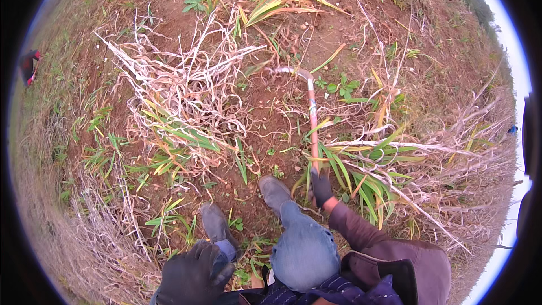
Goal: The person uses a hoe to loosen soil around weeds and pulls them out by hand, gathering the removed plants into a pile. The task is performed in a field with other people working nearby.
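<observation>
My right hand point(321, 188), in a dark glove, is closed around the lower end of the wooden handle of a sickle point(313, 123). Its curved metal blade point(288, 70) points left, low over the reddish soil. Long green leaves point(368, 195) of a clump lie just right of that hand. My left hand point(197, 273), in a dark grey glove, is by my left leg at the bottom, with no tool visible in it; its fingers look bent and its palm is hidden. A heap of dry, pale stalks and leaves point(182, 84) lies on the ground ahead, left of the blade.
My grey shoes point(274, 192) stand on bare soil among small weeds. Dry stalks point(461, 148) spread out on the right. Yellow-green leaves point(271, 8) lie farther ahead. A red and black object point(29, 67) is at the far left, unclear.
</observation>
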`<action>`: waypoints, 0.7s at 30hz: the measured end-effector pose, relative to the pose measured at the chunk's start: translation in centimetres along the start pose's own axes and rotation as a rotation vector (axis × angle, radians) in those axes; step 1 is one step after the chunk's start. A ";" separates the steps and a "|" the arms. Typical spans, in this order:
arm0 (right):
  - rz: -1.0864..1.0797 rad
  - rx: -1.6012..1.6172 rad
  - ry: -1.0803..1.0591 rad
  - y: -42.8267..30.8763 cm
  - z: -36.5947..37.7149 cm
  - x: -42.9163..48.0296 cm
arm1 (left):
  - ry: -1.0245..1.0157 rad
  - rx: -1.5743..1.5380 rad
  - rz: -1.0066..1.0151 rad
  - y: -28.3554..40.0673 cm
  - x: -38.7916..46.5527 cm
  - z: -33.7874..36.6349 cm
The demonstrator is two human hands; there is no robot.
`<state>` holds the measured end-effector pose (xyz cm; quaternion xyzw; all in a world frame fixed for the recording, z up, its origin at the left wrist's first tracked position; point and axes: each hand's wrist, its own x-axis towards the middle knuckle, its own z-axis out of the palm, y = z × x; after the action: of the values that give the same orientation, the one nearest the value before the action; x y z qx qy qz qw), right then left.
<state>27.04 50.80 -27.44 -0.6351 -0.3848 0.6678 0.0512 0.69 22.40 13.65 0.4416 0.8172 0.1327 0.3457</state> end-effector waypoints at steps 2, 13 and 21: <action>0.031 0.001 0.049 1.1 0.8 -1.5 | 0.028 0.035 0.060 0.0 0.1 0.5; -0.219 0.359 0.036 -23.4 13.0 13.4 | 0.009 -0.017 -0.027 -0.5 0.1 -0.2; -0.065 -0.178 -0.210 -3.3 7.1 2.1 | 0.055 -0.045 -0.018 -1.3 0.8 0.2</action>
<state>18.95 51.08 -27.96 -0.5508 -0.4660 0.6920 -0.0242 -0.30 22.29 12.47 0.4225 0.8272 0.1601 0.3341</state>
